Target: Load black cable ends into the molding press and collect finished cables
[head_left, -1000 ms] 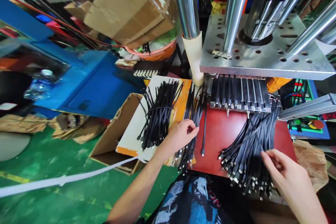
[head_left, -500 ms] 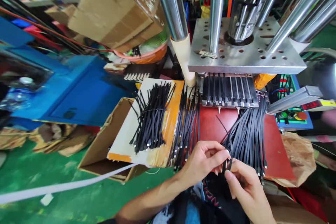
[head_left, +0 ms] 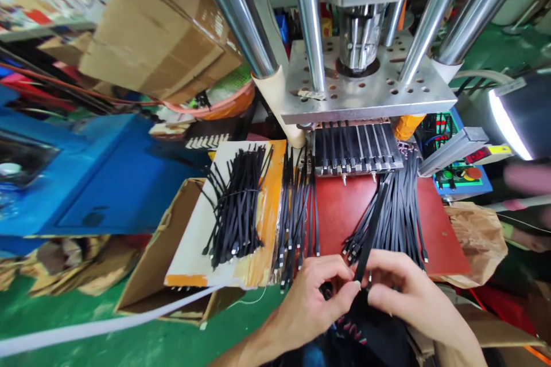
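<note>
A flat black cable (head_left: 372, 229) stands up at a slant from my hands over the front of the red work surface. My left hand (head_left: 321, 292) pinches its lower end between thumb and fingers. From the other side, my right hand (head_left: 408, 292) curls its fingers about the same cable; their exact contact is partly hidden. Just beyond lies a fanned bundle of similar cables (head_left: 402, 212) with small metal connectors. More loose cables (head_left: 295, 212) lie left of the red surface. On a white and orange board (head_left: 185, 258) rests another cable bundle (head_left: 239, 206), tied across the middle.
A metal press plate (head_left: 370, 106) on thick rods stands above a slotted fixture (head_left: 357, 149) holding several cables. Left are an open cardboard box (head_left: 146, 275) and a blue cabinet (head_left: 116, 183). To the right are a control box (head_left: 467, 180), a lamp (head_left: 510, 123) and brown paper (head_left: 477, 241).
The cable in my hands now points up and away, with more of its length showing. My left hand has lowered slightly. The whole view has shifted, moving the press left.
</note>
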A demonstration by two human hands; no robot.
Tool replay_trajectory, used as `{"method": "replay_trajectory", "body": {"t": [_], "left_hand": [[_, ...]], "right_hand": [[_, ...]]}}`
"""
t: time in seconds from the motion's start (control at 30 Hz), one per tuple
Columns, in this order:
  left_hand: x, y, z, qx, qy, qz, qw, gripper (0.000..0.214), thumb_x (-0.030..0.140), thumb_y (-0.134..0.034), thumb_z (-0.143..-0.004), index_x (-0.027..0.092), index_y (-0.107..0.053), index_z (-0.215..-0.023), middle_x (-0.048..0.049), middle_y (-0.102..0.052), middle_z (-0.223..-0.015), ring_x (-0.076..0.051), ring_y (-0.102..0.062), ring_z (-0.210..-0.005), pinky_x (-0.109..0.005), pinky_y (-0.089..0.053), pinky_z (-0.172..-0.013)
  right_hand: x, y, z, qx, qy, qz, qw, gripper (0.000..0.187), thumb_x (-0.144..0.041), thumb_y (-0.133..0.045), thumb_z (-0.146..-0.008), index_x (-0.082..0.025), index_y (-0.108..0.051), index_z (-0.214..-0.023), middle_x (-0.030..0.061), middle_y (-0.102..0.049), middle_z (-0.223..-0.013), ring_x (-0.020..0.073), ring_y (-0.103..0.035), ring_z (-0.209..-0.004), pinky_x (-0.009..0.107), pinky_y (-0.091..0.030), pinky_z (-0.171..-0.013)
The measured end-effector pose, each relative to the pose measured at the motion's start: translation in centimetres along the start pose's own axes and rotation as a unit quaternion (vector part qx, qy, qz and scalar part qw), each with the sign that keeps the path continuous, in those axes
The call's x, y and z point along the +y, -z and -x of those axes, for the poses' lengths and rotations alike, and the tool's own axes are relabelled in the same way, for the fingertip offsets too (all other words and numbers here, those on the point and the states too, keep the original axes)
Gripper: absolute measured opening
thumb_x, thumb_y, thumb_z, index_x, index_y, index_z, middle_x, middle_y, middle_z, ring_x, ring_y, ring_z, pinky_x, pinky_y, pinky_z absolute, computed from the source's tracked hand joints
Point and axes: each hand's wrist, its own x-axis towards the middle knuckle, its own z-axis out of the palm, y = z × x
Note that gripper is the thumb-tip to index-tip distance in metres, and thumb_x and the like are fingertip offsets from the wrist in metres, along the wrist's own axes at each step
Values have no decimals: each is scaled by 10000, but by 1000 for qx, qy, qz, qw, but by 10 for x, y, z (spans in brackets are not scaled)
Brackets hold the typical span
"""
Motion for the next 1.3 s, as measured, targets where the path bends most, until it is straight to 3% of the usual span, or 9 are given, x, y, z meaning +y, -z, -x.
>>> {"method": "replay_trajectory", "body": {"t": [0.13, 0.23, 0.3, 0.37, 0.53, 1.03, 1.13, 1.2, 1.3], "left_hand": [[-6, 5, 4, -50, 31, -56, 997, 194, 276, -675, -926, 219, -683, -742, -4, -697, -730, -175, -632, -689, -305, -482, -689], [5, 20, -9, -90, 35, -77, 992, 65, 281, -745, -911, 217, -748, -901, -4, -723, -845, -167, -650, -749, -287, -492, -720], [17, 30, -24, -62, 2, -59, 996, 225, 334, -784, -911, 223, -763, -1106, -23, -739, -972, -177, -670, -831, -290, -516, -785], [29, 38, -42, -32, -55, -28, 998, 290, 363, -772, -934, 211, -762, -1181, -49, -746, -1037, -191, -683, -896, -302, -533, -841], [42, 43, -69, -59, -133, 25, 989, 201, 326, -714, -994, 172, -813, -911, -61, -780, -944, -185, -719, -870, -290, -541, -838], [40, 48, -74, 29, -117, 82, 989, 375, 534, -814, -886, 183, -747, -773, -24, -713, -770, -146, -631, -709, -263, -502, -685], [43, 52, -81, 60, -145, 35, 987, 321, 464, -784, -927, 183, -722, -785, -7, -689, -774, -132, -607, -716, -253, -481, -695], [42, 56, -92, 77, -160, 23, 984, 289, 431, -767, -942, 181, -712, -809, -2, -681, -800, -126, -602, -730, -244, -472, -695], [36, 63, -125, 123, -170, 10, 978, 262, 416, -733, -959, 175, -699, -863, 5, -666, -791, -119, -580, -700, -236, -456, -665]], "right_hand": [[10, -10, -16, 157, 24, -145, 977, 385, -564, -672, -975, -190, -700, -893, -35, -544, -628, 114, -495, -518, 242, -444, -517], [14, -22, -20, 195, 61, -108, 973, 359, -507, -681, -986, -188, -686, -821, -14, -575, -682, 111, -515, -550, 234, -433, -522], [15, -28, -17, 203, 85, -59, 974, 352, -454, -668, -1006, -190, -656, -773, -2, -584, -725, 114, -521, -593, 234, -424, -543], [16, -30, -15, 199, 108, -8, 974, 338, -396, -646, -1026, -193, -635, -756, 2, -584, -745, 118, -513, -623, 239, -411, -563], [19, -30, -11, 212, 179, 83, 957, 174, -260, -617, -1041, -215, -696, -893, 17, -651, -837, 147, -595, -756, 255, -462, -685], [7, -31, -25, 241, 215, 118, 939, 129, -245, -641, -1023, -222, -694, -908, -1, -597, -764, 141, -532, -666, 262, -415, -591], [8, -35, -35, 239, 200, 120, 943, 107, -272, -617, -1039, -221, -696, -988, -26, -557, -743, 126, -491, -639, 256, -391, -589], [15, -40, -41, 221, 165, 113, 955, 198, -321, -603, -1047, -209, -648, -890, -32, -532, -725, 120, -474, -632, 252, -380, -585], [23, -39, -44, 116, 97, 99, 984, 372, -410, -588, -1055, -210, -527, -748, -40, -521, -681, 114, -480, -609, 244, -378, -570]]}}
